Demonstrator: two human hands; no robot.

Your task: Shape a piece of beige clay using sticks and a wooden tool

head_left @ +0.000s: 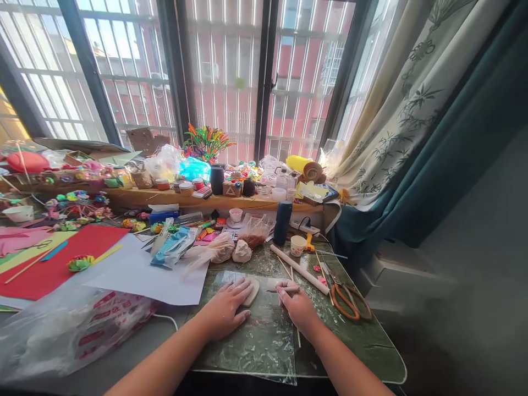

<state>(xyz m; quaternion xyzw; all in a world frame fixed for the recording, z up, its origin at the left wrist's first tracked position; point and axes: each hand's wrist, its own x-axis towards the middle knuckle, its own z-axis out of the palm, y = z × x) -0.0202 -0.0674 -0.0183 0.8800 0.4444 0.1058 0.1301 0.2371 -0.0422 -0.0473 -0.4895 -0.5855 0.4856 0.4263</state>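
Observation:
My left hand [231, 308] lies flat, fingers stretched out, over a pale flat slab of clay [252, 294] on a clear, smeared board [256, 352]. Much of the slab is hidden beneath the fingers. In a pen-like pinch, my right hand [295, 302] holds a thin wooden-handled clay tool [291, 289], its slim tip pointing left toward the slab but apart from it. Whitish clay dust marks both hands. Behind the board sit a lump of clay [242, 252] and a plastic bag of clay [218, 248].
Right of the board lie a wooden rolling pin [301, 269], thin sticks and orange-handled scissors [345, 302]. A paper cup [298, 246] and a dark bottle [282, 223] stand behind. White paper [165, 280], red paper [78, 258] and a plastic bag [78, 330] cover the left.

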